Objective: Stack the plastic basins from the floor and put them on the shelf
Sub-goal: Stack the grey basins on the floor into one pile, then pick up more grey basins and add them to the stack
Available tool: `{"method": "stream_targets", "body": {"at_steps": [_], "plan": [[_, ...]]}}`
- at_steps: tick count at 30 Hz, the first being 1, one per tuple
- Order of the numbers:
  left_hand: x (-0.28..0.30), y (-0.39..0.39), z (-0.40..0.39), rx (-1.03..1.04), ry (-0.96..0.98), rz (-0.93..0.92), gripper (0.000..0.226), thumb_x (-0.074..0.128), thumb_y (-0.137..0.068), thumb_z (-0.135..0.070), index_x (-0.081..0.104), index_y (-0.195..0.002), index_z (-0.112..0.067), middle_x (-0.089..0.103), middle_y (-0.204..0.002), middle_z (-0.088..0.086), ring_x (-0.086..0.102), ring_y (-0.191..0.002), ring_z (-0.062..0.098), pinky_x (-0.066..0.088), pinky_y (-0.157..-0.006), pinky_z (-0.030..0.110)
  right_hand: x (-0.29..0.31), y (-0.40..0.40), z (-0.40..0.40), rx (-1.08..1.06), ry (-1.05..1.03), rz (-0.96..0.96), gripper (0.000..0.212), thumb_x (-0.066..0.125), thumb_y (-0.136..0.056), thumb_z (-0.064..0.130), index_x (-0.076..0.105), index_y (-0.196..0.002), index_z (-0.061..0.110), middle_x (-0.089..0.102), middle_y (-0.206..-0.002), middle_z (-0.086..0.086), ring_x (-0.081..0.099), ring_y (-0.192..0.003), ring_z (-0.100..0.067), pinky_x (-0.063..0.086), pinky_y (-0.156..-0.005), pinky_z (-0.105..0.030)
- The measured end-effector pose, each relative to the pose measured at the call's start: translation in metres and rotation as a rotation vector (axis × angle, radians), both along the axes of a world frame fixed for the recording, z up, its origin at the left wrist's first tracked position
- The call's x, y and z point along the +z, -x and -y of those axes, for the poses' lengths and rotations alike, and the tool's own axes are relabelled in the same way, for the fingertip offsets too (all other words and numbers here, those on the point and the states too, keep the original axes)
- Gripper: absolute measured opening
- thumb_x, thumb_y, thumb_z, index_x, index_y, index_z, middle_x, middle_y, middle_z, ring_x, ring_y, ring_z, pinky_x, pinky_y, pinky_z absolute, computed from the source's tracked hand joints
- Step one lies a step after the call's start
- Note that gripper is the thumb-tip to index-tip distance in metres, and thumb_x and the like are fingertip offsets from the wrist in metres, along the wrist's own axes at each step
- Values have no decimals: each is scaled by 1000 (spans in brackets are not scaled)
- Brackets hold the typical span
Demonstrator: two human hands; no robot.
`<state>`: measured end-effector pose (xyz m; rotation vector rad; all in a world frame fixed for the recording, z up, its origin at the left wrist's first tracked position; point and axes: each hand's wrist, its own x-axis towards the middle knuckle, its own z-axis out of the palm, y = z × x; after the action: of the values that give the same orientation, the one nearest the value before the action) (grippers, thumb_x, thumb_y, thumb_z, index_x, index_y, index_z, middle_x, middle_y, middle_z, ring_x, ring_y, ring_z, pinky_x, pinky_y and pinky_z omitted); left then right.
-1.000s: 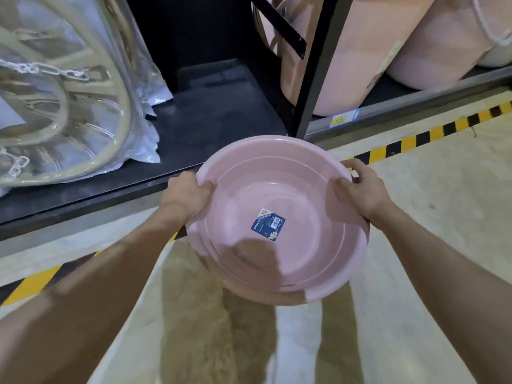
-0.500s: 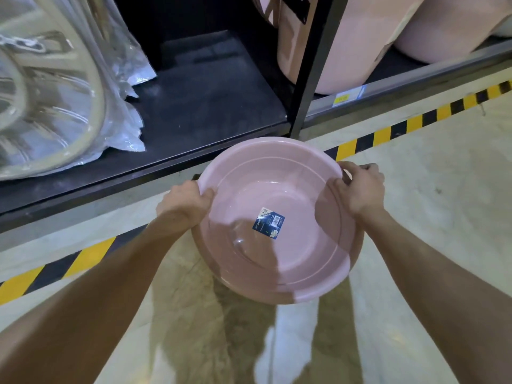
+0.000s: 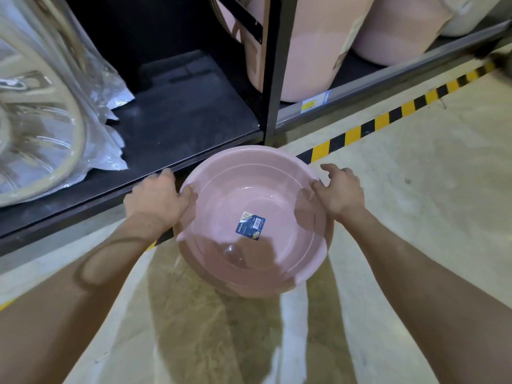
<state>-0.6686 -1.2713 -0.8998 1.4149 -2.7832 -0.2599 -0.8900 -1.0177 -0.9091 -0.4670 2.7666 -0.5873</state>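
The person stands at the foot of the rack, both arms stretched out, with a pink plastic basin [image 3: 249, 217] held between the hands over the pale floor [image 3: 415, 217], just in front of the lowest shelf [image 3: 180, 120]. The basin is round and shallow, a soft glossy pink, with a broad rolled rim and a stepped ring inside the wall. At its bottom sits a small blue label [image 3: 250, 225] with white print, turned at an angle. A second rim edge shows beneath the near side, so more than one basin seems nested there, though how many I cannot tell. The near half lies in shadow.

The left hand [image 3: 158, 200] clasps the left rim, thumb hooked over the inside edge and fingers wrapped beneath. The right hand [image 3: 339, 192] takes the right rim with the thumb pressed inside; its fingers are curled over the outer edge.

The dark shelf board is bare in the middle. To the left lies a clear plastic-wrapped bundle [image 3: 50, 120] with a cream hoop inside. A black upright post [image 3: 273, 79] divides the rack, and beyond it stand large pink tubs [image 3: 310, 51]. Yellow-and-black hazard tape [image 3: 388, 117] runs along the floor by the rack.
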Motion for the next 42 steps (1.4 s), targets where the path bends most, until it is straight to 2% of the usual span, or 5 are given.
{"method": "stream_targets", "body": {"at_steps": [10, 22, 28, 34, 42], "plan": [[175, 26, -97, -342, 28, 61, 45, 49, -96, -57, 58, -119, -20, 65, -110, 6, 60, -104, 33, 47, -72, 40, 174, -21, -111, -52, -19, 51, 52, 55, -96, 48, 54, -142, 23, 57, -135, -12, 54, -125, -33, 46, -101, -43], [622, 128, -322, -797, -40, -37, 41, 44, -96, -59, 53, -99, -19, 64, -97, 1, 64, -93, 28, 52, -69, 38, 620, -10, -353, -305, -22, -14, 49, 56, -94, 53, 60, -134, 25, 61, -131, -8, 61, -116, -30, 51, -95, -41], [793, 169, -455, -966, -54, -86, 38, 45, -96, -59, 48, -91, -21, 63, -90, 2, 65, -87, 29, 56, -72, 42, 788, -20, -480, -421, 0, -63, 48, 58, -93, 50, 61, -131, 21, 65, -129, -10, 61, -117, -32, 50, -90, -38], [864, 228, -519, -1009, -20, -82, 37, 47, -95, -60, 51, -95, -23, 64, -96, 3, 64, -88, 27, 55, -71, 40, 865, 1, -575, -512, 10, -50, 47, 63, -91, 49, 63, -128, 19, 69, -120, -11, 62, -111, -32, 52, -86, -37], [868, 336, -562, -1106, -2, -26, 40, 45, -96, -61, 52, -105, -22, 58, -89, -2, 58, -83, 22, 55, -74, 40, 871, 81, -620, -639, 59, -3, 47, 61, -91, 51, 63, -130, 24, 68, -127, -7, 62, -113, -30, 47, -84, -36]]}}
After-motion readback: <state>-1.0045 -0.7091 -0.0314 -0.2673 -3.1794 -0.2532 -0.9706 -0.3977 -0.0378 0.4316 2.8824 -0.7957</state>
